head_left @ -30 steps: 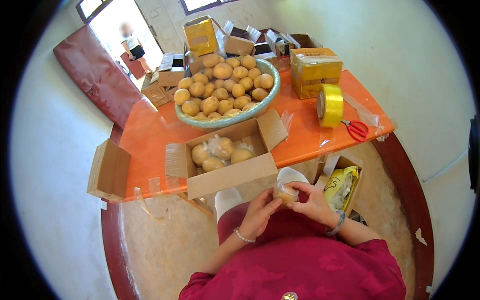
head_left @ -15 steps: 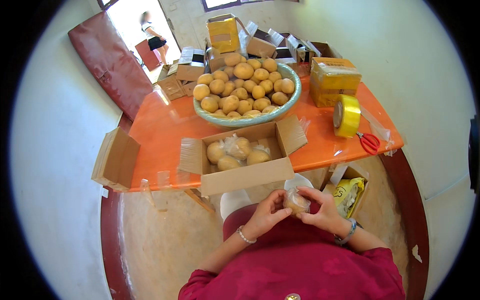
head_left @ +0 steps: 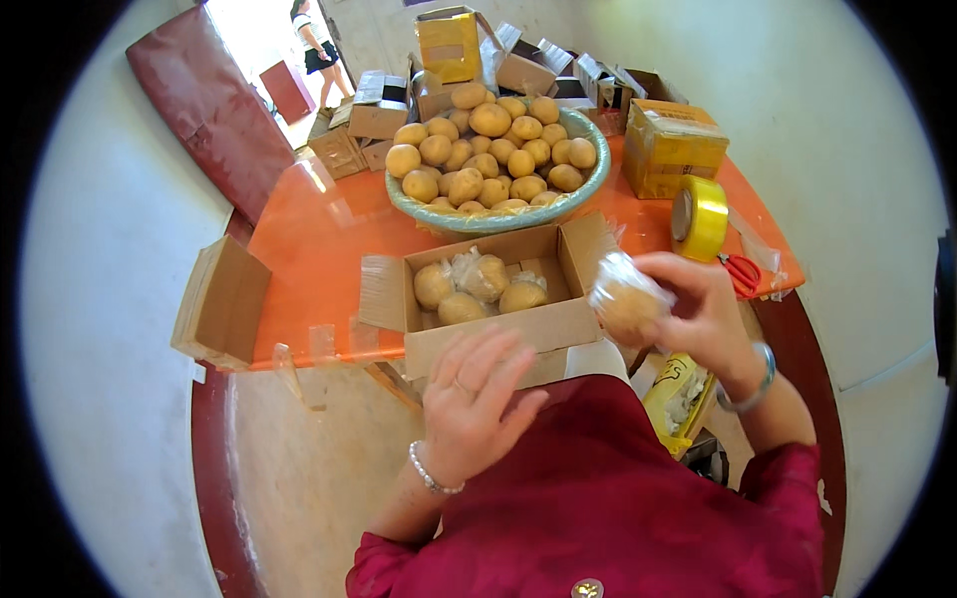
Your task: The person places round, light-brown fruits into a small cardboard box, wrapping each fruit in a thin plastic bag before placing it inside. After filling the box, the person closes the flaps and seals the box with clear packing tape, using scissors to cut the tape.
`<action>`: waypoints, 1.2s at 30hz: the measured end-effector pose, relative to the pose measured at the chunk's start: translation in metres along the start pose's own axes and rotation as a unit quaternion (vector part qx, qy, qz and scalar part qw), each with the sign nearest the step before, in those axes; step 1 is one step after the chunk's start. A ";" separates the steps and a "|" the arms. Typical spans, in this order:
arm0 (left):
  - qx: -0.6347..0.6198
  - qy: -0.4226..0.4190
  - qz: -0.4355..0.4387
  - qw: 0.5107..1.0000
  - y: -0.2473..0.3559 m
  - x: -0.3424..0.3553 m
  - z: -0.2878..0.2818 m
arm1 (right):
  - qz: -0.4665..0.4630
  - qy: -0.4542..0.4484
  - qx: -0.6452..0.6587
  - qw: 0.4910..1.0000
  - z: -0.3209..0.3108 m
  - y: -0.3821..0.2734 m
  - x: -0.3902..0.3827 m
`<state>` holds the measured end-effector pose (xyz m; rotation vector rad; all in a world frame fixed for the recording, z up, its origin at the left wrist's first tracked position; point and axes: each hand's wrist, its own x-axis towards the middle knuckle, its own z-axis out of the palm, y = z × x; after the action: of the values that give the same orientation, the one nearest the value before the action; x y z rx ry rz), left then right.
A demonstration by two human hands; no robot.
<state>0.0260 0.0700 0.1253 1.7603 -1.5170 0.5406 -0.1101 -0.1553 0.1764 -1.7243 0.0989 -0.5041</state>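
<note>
My right hand (head_left: 698,309) grips a round, tan fruit (head_left: 630,311) wrapped in clear plastic film. It is raised beside the right end of an open cardboard box (head_left: 498,339). Inside this box lie several similar fruits (head_left: 461,307), film showing around some of them. In front of the box's near flap hovers my left hand (head_left: 474,404), its fingers spread and nothing in them. A green basin (head_left: 488,221) heaped with the same kind of tan fruit stands just behind the box, under clear plastic.
On the orange table (head_left: 309,259) are a roll of yellow tape (head_left: 701,219), red-handled scissors (head_left: 743,271) and a taped carton (head_left: 676,149). Another open carton (head_left: 221,301) sits at the left edge. More boxes pile up behind. Beyond the doorway, a person (head_left: 319,55) stands.
My hands have parted. The right has lifted the wrapped fruit up toward the box's right end; the left has let go, moved left and opened. The view has shifted slightly.
</note>
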 end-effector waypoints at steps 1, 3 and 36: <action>0.049 0.004 -0.001 0.999 -0.003 0.002 -0.002 | 0.004 -0.011 -0.046 0.999 0.005 -0.003 0.015; 0.103 -0.040 -0.029 0.993 -0.006 0.004 0.000 | 0.013 -0.032 -0.138 0.990 0.015 -0.006 0.045; 0.156 -0.076 -0.004 0.985 0.009 -0.003 0.051 | 0.041 -0.355 -0.534 0.766 0.014 0.057 0.095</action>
<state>0.0094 0.0328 0.0925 2.0860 -1.5967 0.6828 -0.0078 -0.1875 0.1464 -2.9072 -0.1178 0.4329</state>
